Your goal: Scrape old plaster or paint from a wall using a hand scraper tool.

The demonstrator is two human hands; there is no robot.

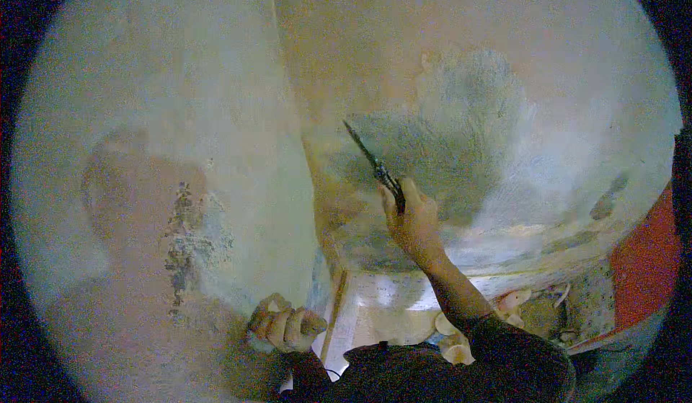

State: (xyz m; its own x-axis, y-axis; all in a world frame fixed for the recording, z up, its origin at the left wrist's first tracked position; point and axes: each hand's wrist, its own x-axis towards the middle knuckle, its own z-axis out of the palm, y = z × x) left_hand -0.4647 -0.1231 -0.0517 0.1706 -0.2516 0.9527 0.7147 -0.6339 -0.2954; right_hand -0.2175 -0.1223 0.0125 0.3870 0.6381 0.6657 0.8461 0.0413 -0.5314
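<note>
Right hand (414,223) clenched around the handle of a scraper (373,164), blade tip pressed against the grey patch (447,143) on the right wall (577,78). Left hand (285,327) curled in a fist low at the wall corner (317,208), fingers closed around something pale; can't tell what. Left wall (166,114) has flaked paint.

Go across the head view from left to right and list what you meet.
Flaking dark patch on the left wall → left hand, closed on a small pale object → wall corner edge → right hand holding a thin dark tool against the grey wet patch → red surface.
</note>
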